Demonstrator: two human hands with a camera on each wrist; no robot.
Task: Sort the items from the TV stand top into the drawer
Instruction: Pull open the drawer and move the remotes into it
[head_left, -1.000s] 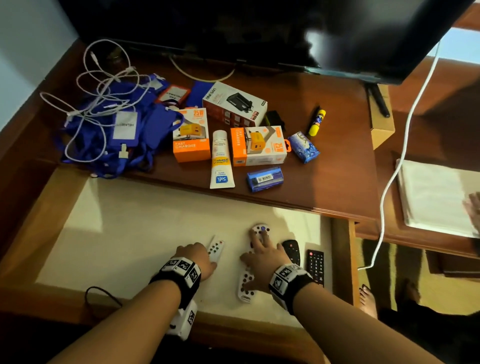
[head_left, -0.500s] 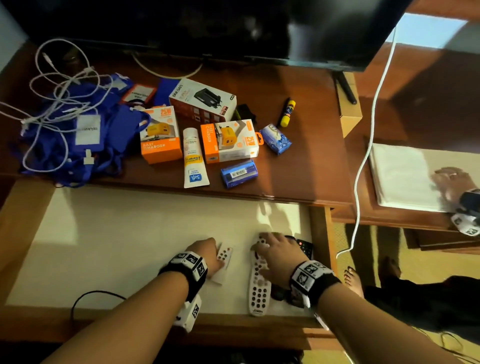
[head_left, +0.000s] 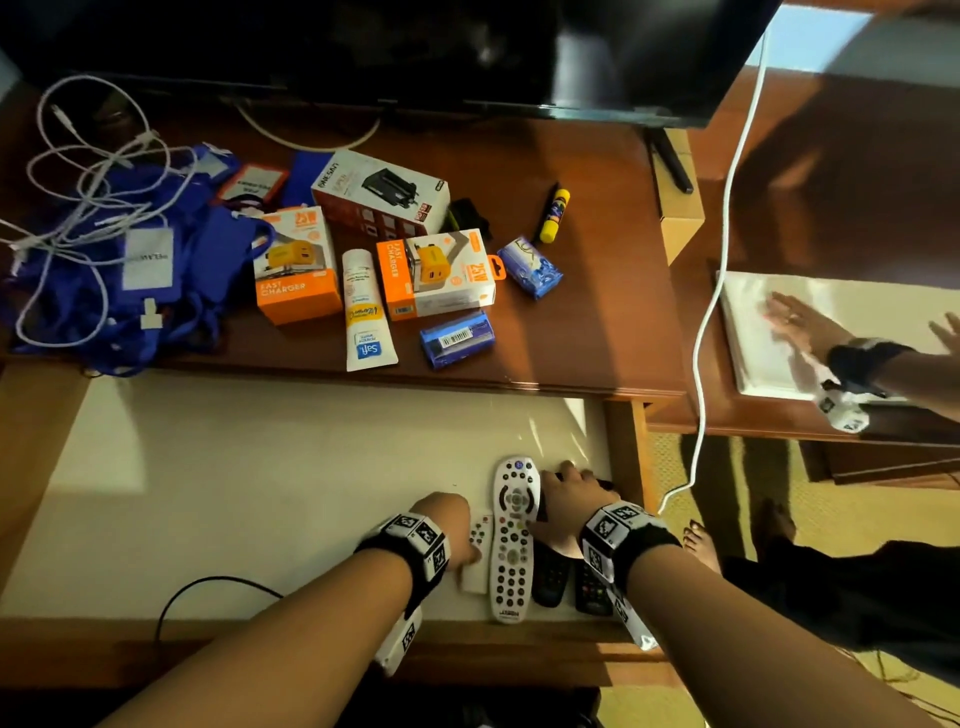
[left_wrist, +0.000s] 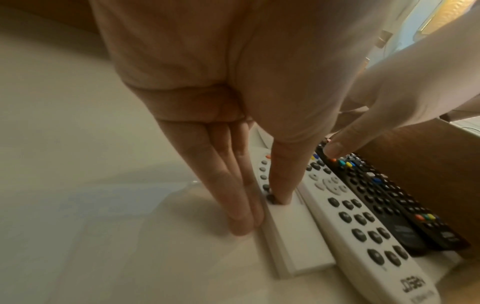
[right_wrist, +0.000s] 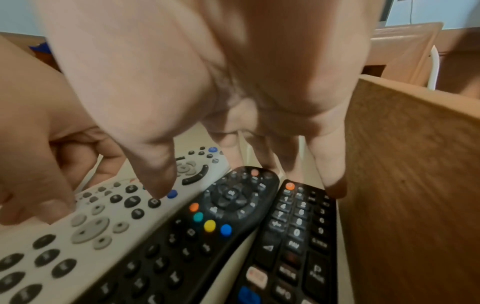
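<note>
Four remotes (head_left: 511, 540) lie side by side in the drawer (head_left: 260, 493), against its right wall. The left hand (head_left: 447, 525), fingers straight and together, presses the small white one; the right hand (head_left: 566, 499) rests spread on the black ones. They look light, rigid and smooth, best gripped across the long edges.

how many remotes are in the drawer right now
4, side by side at the drawer's right end: small white remote, long white remote, rounded black remote, slim black remote against the wall. None seems hidden.
</note>
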